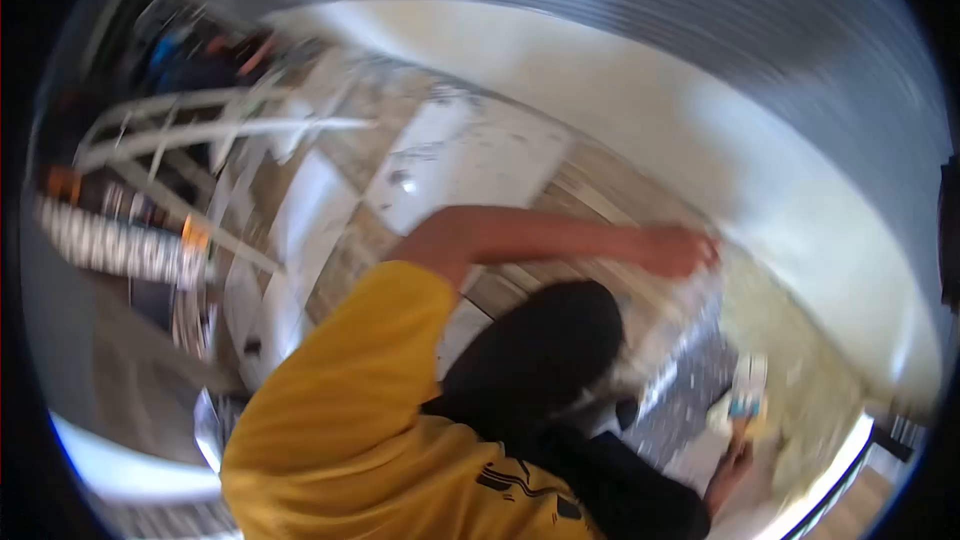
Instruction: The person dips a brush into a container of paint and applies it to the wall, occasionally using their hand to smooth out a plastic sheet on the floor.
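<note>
My left hand (680, 251) reaches across to the foot of the pale wall, blurred by motion. Its fingers are pressed together at the wall's lower edge; what they hold, if anything, is too small to tell. Lower right, my right hand (735, 472) is closed around the handle of a brush (747, 390) with a pale, wide head. The brush lies over a yellowish strip (790, 370) that runs along the wall base. Beside it is a dark grey, speckled floor patch (690, 380).
The curved pale wall (640, 90) borders the floor. White sheets (490, 150) lie on wood-look flooring (590, 185). A white metal frame (190, 140) stands at the left, near blurred boxes (125, 240). My bent knees in black trousers are below.
</note>
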Available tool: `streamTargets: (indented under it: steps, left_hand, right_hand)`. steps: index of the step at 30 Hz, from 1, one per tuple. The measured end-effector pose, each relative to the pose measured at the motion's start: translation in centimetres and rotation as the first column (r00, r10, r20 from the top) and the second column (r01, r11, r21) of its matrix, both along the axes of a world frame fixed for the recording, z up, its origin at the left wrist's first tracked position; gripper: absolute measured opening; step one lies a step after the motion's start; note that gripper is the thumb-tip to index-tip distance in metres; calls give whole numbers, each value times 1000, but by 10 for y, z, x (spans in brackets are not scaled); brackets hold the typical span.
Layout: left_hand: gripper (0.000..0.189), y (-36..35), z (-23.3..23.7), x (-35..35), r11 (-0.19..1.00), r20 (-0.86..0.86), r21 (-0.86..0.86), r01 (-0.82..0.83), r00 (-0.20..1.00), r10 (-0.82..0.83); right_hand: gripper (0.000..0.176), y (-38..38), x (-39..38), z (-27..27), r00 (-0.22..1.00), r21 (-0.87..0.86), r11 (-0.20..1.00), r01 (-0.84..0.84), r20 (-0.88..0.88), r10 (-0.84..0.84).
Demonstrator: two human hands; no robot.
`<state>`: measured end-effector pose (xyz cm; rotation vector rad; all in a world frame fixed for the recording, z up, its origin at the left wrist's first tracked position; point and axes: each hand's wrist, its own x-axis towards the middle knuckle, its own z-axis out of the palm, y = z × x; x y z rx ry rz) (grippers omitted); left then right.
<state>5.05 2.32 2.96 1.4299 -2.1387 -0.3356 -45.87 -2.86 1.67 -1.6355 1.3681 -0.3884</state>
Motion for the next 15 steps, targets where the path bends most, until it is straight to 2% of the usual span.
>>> streamTargets:
  steps: [1,2,3,4,5,6,7,9,10,11,12,13,15]
  left_hand:
    - [29,-18,-25,8,966,271,-116,230,943,-192]
    - [28,-14,8,-2,981,58,147,124,989,-134]
    - [13,-24,22,-17,970,128,241,33,990,-66]
    - [20,-30,40,-22,922,313,364,135,914,-257]
    - [24,-39,39,-32,893,173,415,175,948,-266]
    - [24,-46,42,-53,865,177,469,180,940,-291]
    - [31,-57,42,-73,813,214,565,145,925,-314]
    - [39,-81,38,-122,654,247,743,140,851,-463]
    - [39,-89,18,-141,634,226,752,180,834,-504]
    - [39,-96,-7,-156,642,147,694,327,808,-571]
    - [40,-100,-31,-167,639,77,621,454,776,-626]
    - [40,-110,-49,-172,621,67,628,468,763,-643]
    - [49,-125,-84,-217,645,-98,517,563,787,-609]
  right_hand:
    - [35,10,-23,-16,990,-64,995,80,-108,-87]
    - [31,18,-11,10,990,-28,995,92,-109,-94]
    - [39,22,-8,31,979,33,986,164,-130,-159]
    - [35,19,-17,35,976,-15,991,131,-173,-132]
    - [31,18,-32,27,932,-90,973,213,-280,-230]
    - [34,24,-52,18,932,-244,940,236,-217,-291]
    - [32,18,-52,46,898,-161,939,303,-282,-338]
    - [27,13,-76,57,849,-202,917,343,-352,-395]
    - [27,15,-89,50,842,-246,906,344,-348,-413]
    - [27,17,-99,48,826,-233,899,371,-360,-435]
    - [26,14,-105,50,819,-265,911,317,-408,-404]
    - [26,9,-99,54,807,-294,919,261,-457,-375]
    - [26,12,-106,47,811,-310,910,276,-432,-394]
